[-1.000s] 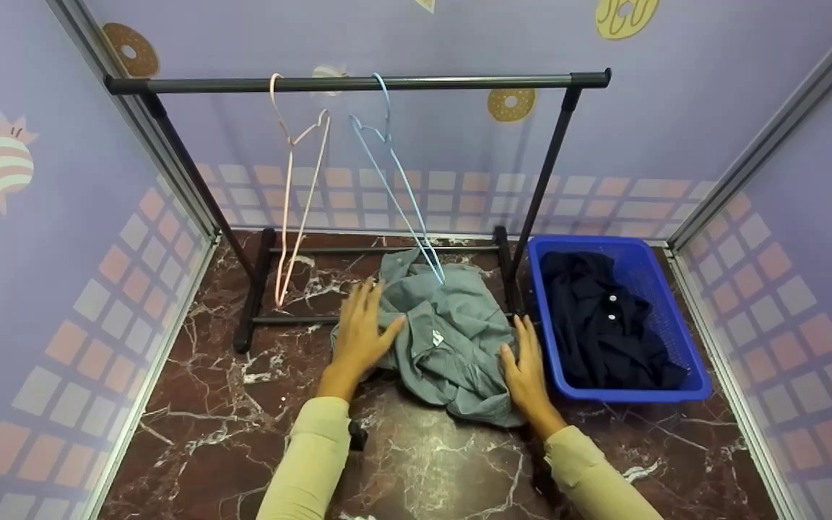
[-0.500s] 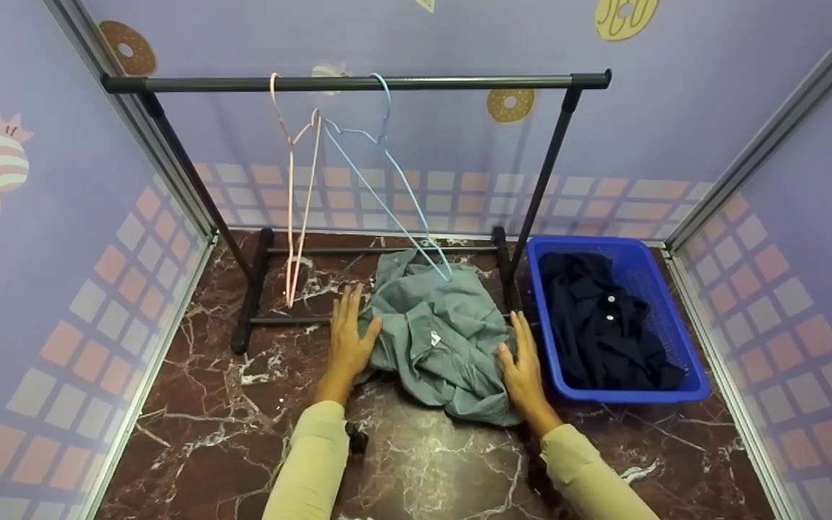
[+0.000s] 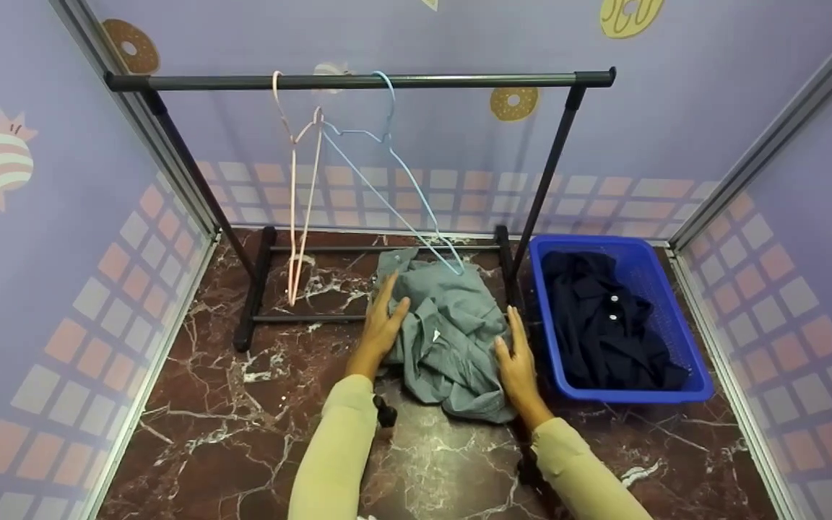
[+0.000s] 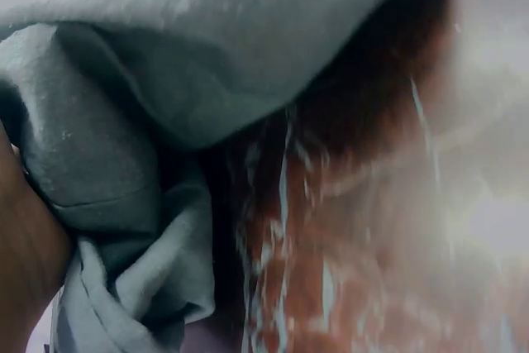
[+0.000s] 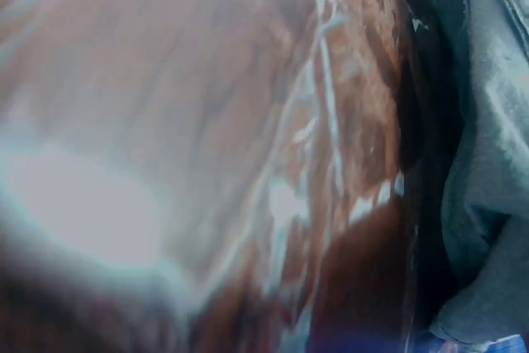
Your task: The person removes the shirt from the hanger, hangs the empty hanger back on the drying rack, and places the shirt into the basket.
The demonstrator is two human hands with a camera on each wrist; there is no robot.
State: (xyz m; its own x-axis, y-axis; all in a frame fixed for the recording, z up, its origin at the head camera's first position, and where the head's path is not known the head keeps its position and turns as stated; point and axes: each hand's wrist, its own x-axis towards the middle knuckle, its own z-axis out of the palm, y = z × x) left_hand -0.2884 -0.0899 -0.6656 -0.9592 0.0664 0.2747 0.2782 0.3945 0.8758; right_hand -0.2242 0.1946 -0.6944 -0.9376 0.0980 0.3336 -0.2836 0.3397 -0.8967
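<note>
A crumpled grey-green shirt [image 3: 452,310] with a small white label lies on the floor, partly under the clothes rack. My left hand [image 3: 381,328] lies along its left side, fingers straight and thumb toward the cloth. At the shirt's right edge is my right hand [image 3: 518,368], its fingers extended and thumb apart. In the left wrist view, folds of the grey-green shirt [image 4: 107,138] bulge beside part of the left hand [image 4: 29,262]. The right wrist view shows only an edge of the shirt [image 5: 496,163] above the glossy floor.
A black clothes rack [image 3: 459,81] carries a pink hanger [image 3: 293,195] and a light blue hanger [image 3: 416,188], whose lower end hangs over the shirt. Right of it stands a blue basket [image 3: 629,395] holding a dark navy garment [image 3: 596,325]. Patterned walls [image 3: 416,152] enclose the floor [image 3: 257,404].
My left hand drew away leftward, then came back right, bringing the shirt's left side inward. The right hand stayed nearly in place. Both hangers turned on the bar.
</note>
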